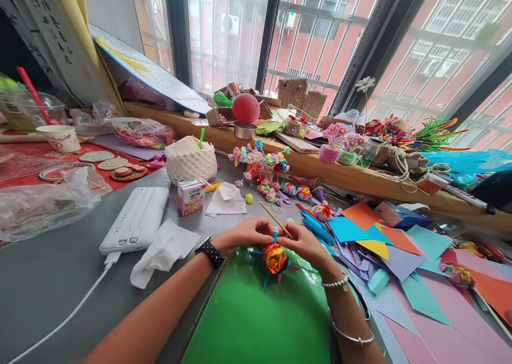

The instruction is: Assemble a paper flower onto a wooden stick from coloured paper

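Note:
An orange and yellow folded-paper flower (276, 258) with pointed blue outer petals rests at the far end of a glossy green board (260, 321). My left hand (253, 232) is closed, its fingertips pinching a blue petal at the flower's far side. From the right, my right hand (303, 242) meets the same petal. Thumb and fingers of that hand also hold a thin wooden stick (270, 212), which slants up to the left above the flower. The fingertips partly cover the petal between them.
Coloured paper squares (424, 294) spread over the right side. A white power bank (134, 220) with a cable, a crumpled tissue (166, 252) and a small pink carton (191, 197) lie to the left. Small flowers (260, 164) and a coconut (191, 159) stand farther back, before a cluttered wooden sill (296, 159).

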Available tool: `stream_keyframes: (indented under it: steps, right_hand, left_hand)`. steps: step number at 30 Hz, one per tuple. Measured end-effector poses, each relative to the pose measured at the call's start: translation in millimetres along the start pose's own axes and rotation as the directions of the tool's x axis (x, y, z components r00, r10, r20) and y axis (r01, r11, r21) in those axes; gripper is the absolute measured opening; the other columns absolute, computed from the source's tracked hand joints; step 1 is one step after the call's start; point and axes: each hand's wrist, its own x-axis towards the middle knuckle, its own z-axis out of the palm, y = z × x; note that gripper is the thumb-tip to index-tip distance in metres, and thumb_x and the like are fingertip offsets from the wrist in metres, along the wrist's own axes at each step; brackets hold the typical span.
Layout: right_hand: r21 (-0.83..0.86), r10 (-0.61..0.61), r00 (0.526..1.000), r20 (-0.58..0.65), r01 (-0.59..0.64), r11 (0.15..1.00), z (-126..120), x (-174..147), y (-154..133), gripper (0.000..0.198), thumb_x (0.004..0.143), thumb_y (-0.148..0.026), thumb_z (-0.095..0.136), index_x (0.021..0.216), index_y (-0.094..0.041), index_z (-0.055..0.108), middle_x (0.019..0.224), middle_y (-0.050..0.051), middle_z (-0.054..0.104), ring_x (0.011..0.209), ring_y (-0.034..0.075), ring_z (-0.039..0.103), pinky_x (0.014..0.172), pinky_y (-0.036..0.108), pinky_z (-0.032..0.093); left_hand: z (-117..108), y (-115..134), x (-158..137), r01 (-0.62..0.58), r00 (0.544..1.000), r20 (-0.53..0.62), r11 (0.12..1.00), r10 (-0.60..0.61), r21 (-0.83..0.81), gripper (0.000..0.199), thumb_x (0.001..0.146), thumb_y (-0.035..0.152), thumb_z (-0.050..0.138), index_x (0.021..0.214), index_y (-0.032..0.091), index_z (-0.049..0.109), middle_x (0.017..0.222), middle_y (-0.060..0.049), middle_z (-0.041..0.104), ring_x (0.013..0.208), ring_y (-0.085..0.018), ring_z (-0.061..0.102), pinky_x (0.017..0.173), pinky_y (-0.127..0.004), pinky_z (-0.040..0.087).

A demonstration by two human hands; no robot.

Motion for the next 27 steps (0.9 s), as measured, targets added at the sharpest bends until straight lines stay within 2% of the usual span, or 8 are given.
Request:
stream_keyframes:
  steps: [7, 12, 16, 27]
  right_hand:
    - [-0.1, 0.01, 1.0, -0.026, -0.013, 0.995, 0.1, -0.1, -1.4, 0.017, 0.067, -0.03, 0.058, 0.07, -0.015, 0.05, 0.059, -0.005, 0.043, 0.054, 0.008, 0.037, 0.047, 0.019, 0.029]
    - [-0.061, 0.004, 1.0, 0.019, -0.003, 0.998, -3.4, -2.6, -2.0, 0.016, 0.069, -0.03, 0.056, 0.074, -0.015, 0.051, 0.06, -0.004, 0.044, 0.054, 0.008, 0.037, 0.048, 0.019, 0.029]
    - [-0.076, -0.015, 1.0, 0.001, 0.015, 0.997, -3.6, -3.9, -2.7, 0.016, 0.068, -0.029, 0.057, 0.074, -0.015, 0.052, 0.064, -0.004, 0.046, 0.057, 0.008, 0.039, 0.05, 0.019, 0.03]
    - [-0.002, 0.047, 0.999, 0.012, -0.047, 0.999, -1.1, -3.7, -6.9, 0.018, 0.065, -0.03, 0.059, 0.07, -0.016, 0.049, 0.061, -0.005, 0.044, 0.054, 0.008, 0.039, 0.049, 0.02, 0.031]
  left_hand:
    - [0.5, -3.0, 2.1, 0.01, 1.0, -0.031, 0.997, -0.008, 0.074, 0.029, 0.062, 0.039, 0.059, 0.071, 0.013, 0.049, 0.066, 0.002, 0.049, 0.058, -0.008, 0.042, 0.051, -0.019, 0.031]
    - [0.5, -3.0, 1.1, -0.008, 1.0, -0.019, 0.999, 0.009, 0.034, 0.028, 0.063, 0.038, 0.059, 0.073, 0.013, 0.049, 0.066, 0.003, 0.049, 0.058, -0.007, 0.042, 0.05, -0.018, 0.031]
    - [0.5, 0.6, -1.2, -0.011, 1.0, -0.026, 1.0, 0.012, 0.019, 0.026, 0.063, 0.035, 0.059, 0.075, 0.014, 0.05, 0.069, 0.002, 0.051, 0.062, -0.008, 0.044, 0.053, -0.018, 0.033]
    - [1.6, 5.2, -2.6, -0.025, 1.0, -0.012, 1.0, 0.025, 0.006, 0.023, 0.063, 0.033, 0.059, 0.069, 0.014, 0.048, 0.063, 0.004, 0.046, 0.058, -0.007, 0.04, 0.052, -0.018, 0.03]
